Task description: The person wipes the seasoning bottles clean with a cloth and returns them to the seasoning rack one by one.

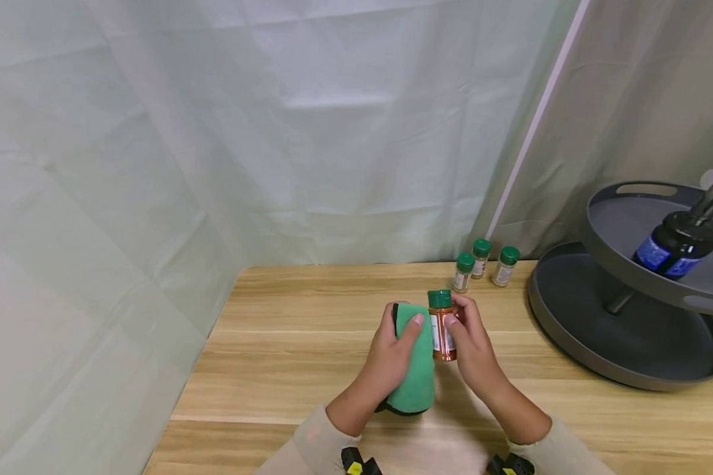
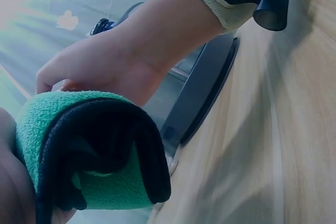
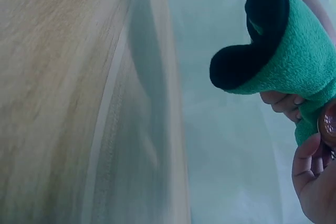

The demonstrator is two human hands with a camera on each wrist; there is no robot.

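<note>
In the head view my left hand (image 1: 388, 356) grips a folded green cloth (image 1: 414, 376) with a black edge, thumb on its front. My right hand (image 1: 476, 349) holds a spice jar (image 1: 443, 326) upright between thumb and fingers. The jar has a green lid, a white label and red-brown contents. Cloth and jar sit side by side, the cloth right at the jar's left side. In the left wrist view the rolled cloth (image 2: 94, 145) shows its dark inner folds. The jar's base (image 3: 329, 124) peeks in at the right edge of the right wrist view.
Three green-lidded spice jars (image 1: 465, 272) stand at the back of the wooden table (image 1: 309, 316). On the right is a two-tier dark grey round tray (image 1: 570, 356), with a dark blue-labelled bottle (image 1: 668, 254) on its upper tier. Pale sheeting (image 1: 344, 132) hangs behind.
</note>
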